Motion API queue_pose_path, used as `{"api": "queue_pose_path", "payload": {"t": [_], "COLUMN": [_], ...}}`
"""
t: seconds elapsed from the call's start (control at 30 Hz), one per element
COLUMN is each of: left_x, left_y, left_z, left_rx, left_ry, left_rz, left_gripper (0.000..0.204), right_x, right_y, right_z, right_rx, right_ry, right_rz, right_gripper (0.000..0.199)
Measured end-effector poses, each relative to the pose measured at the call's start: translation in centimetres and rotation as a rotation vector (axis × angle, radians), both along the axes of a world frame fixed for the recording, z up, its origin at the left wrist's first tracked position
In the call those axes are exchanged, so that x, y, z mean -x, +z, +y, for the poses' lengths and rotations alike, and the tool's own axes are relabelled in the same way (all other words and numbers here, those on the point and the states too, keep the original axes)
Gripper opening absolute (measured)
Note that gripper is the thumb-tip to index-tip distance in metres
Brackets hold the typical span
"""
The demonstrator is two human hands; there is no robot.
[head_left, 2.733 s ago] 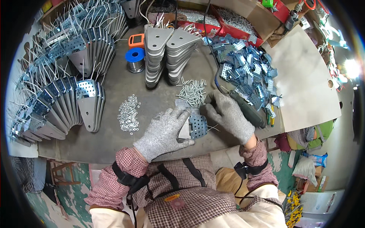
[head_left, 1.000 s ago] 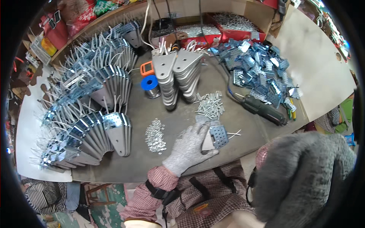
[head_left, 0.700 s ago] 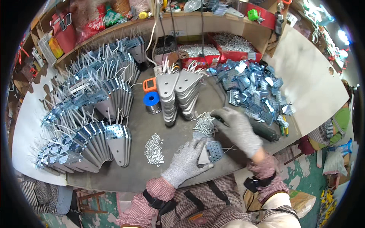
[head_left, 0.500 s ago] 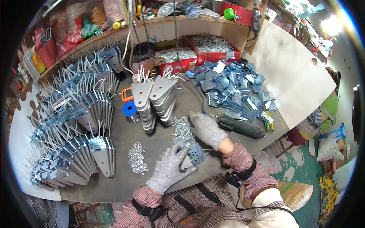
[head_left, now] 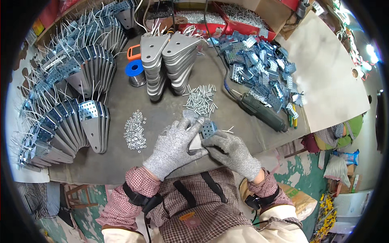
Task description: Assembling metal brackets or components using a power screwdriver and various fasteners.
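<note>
Both my hands wear grey knit gloves and meet over a small assembly near the table's front edge. My left hand [head_left: 172,146] holds a grey metal plate [head_left: 196,143] against the table, index finger over its far part and thumb along its near end. A blue-silver perforated metal bracket [head_left: 209,129] lies on the plate, partly covered. At its near right side is my right hand [head_left: 235,152], fingers curled and thumb and fingertips together; whatever they pinch is hidden. Just beyond lies a pile of screws [head_left: 201,99]. Small nuts [head_left: 135,130] are heaped to the left.
Stacked grey plates [head_left: 154,48] with white wires stand beyond the screws, beside a blue solder spool [head_left: 135,69]. Rows of assembled plates [head_left: 95,125] fill the left. A dark green power screwdriver [head_left: 263,112] and a heap of perforated brackets [head_left: 259,60] lie right.
My right hand has come back from the screw pile to the bracket, and its fingers have curled in. My left hand stays on the plate. The whole view has shifted with my head.
</note>
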State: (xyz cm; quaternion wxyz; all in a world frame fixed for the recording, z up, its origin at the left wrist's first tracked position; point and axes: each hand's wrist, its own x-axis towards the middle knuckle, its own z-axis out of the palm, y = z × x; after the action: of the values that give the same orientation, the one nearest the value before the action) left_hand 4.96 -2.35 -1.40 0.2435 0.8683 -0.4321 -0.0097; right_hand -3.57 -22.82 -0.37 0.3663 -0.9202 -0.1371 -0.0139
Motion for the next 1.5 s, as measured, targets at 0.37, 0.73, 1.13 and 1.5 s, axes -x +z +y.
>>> {"api": "queue_pose_path", "payload": {"t": [0.37, 0.73, 1.13, 1.5], "left_x": [1.3, -7.4, -7.2, 3.1], "left_y": [1.1, 3.9, 6.7, 5.4], "left_z": [-0.8, -17.8, -12.1, 2.2], "left_rx": [-0.047, 0.109, 0.665, 0.436], "left_ry": [0.117, -0.161, -0.115, 0.026], "left_rz": [0.150, -0.402, 0.277, 0.557], "left_gripper": [0.095, 0.017, 0.015, 0.048], "right_x": [2.1, 5.8, 5.4, 1.4], "right_y": [-2.6, -7.2, -6.5, -0.7], "right_z": [0.7, -3.6, -3.3, 2.6], "right_rx": [0.128, 0.092, 0.403, -1.171], "right_ry": [-0.065, -0.670, -0.598, -0.115], "right_rz": [-0.184, -0.287, -0.312, 0.356], "right_gripper": [0.034, 0.064, 0.066, 0.071]}}
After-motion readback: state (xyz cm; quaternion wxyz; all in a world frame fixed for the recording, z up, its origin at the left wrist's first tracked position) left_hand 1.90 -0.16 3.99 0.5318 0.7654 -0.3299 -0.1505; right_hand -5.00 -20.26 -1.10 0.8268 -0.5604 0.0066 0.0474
